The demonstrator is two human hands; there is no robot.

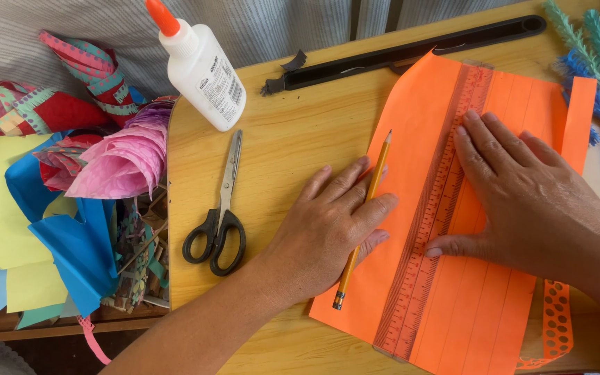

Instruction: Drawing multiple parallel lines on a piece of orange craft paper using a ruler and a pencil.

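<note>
An orange paper sheet point(480, 305) with several ruled pencil lines lies on the wooden table point(293, 132). A clear ruler point(432, 229) rests lengthwise along it. My right hand point(522, 187) lies flat on the paper, thumb and fingertips against the ruler's right edge. My left hand point(331, 222) rests at the sheet's left edge with a yellow pencil point(366, 215) held between its fingers, point toward the far side.
Black-handled scissors point(220, 215) and a white glue bottle point(199, 66) lie left of my hands. A pile of coloured paper point(57, 180) sits off the table's left end. A black bar point(411, 52) lies at the far edge, teal feathery sprigs point(595, 48) at right, a punched orange strip point(557, 323) below.
</note>
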